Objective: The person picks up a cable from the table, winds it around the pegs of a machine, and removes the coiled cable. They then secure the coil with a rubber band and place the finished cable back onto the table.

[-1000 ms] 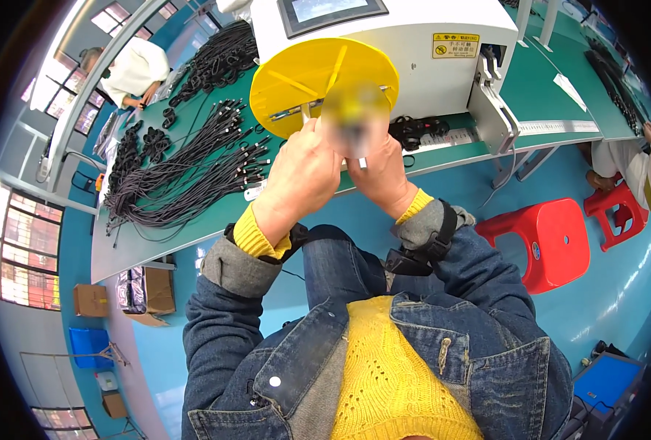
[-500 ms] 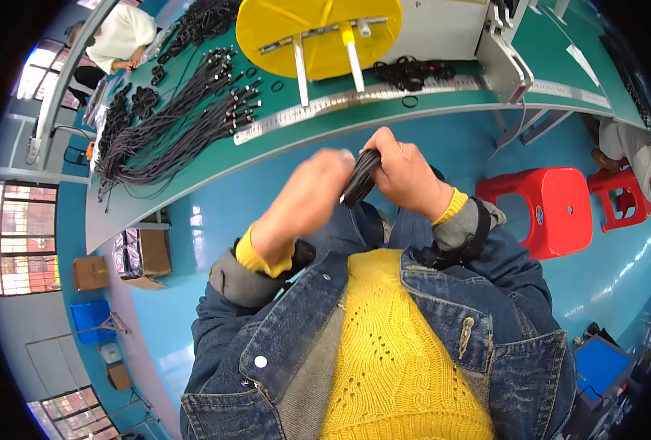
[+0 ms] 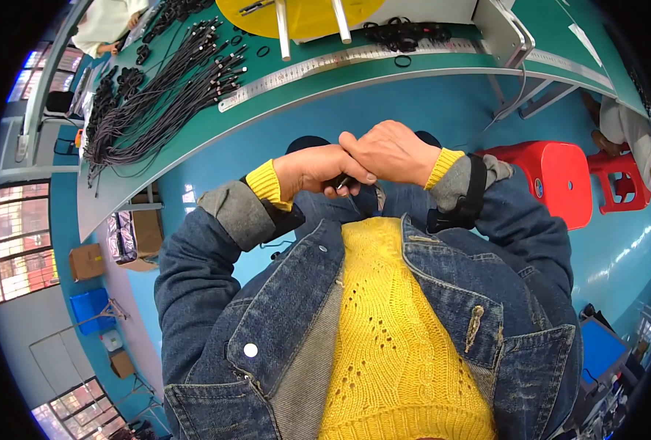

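Black cable [image 3: 341,182], from the head view just a dark sliver with a shiny tip, held above the lap, well apart from the tabletop [image 3: 281,96]. Left hand [image 3: 314,169]: grip curled closed, apparently around that sliver, fingers bent beneath it. Right hand [image 3: 396,155]: laid over the left fingers, touching, knuckles up; grip and contents hidden from above, so impossible to say how tightly closed or on what. Beyond, two pale pegs [image 3: 282,33] jutting from a yellow disc [image 3: 311,20], without cable on their visible lengths: winding of this piece judged done, finishing by hand judged in progress. Whether tied or not, unreadable under so much cover. Left to do, by the look of it: a broad spread of loose dark cables [image 3: 160,99] on the tabletop's left part. Beside these, dark bundles [image 3: 125,81], perhaps completed pieces. Near the steel ruler [image 3: 318,68], small black rings [image 3: 403,66], and at its far edge a tangled black heap [image 3: 406,34].
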Demonstrator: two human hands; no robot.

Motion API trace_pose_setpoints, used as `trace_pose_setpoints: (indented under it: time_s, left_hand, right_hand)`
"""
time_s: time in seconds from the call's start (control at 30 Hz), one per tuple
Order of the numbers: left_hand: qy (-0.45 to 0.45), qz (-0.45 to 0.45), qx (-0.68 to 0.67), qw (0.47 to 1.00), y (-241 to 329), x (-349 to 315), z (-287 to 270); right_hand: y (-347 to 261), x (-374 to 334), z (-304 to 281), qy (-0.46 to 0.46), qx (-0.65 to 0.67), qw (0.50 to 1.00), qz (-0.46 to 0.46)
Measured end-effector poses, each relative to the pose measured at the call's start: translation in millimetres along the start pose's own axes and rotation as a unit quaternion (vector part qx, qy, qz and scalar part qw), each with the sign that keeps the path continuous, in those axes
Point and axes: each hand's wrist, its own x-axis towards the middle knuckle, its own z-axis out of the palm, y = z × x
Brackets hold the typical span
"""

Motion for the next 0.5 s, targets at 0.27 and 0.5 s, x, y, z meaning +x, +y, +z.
trace_pose_setpoints:
  time_s: [0.27,0.5]
  left_hand:
    - [0.024,0.093,0.012,0.995,-6,3,-2]
    - [-0.013,0.019,-0.079,0.997,-20,14,-8]
  right_hand:
    - [19,5,40,0.128,0.33,0.933,0.067]
    - [22,5,57,0.138,0.264,0.953,0.06]
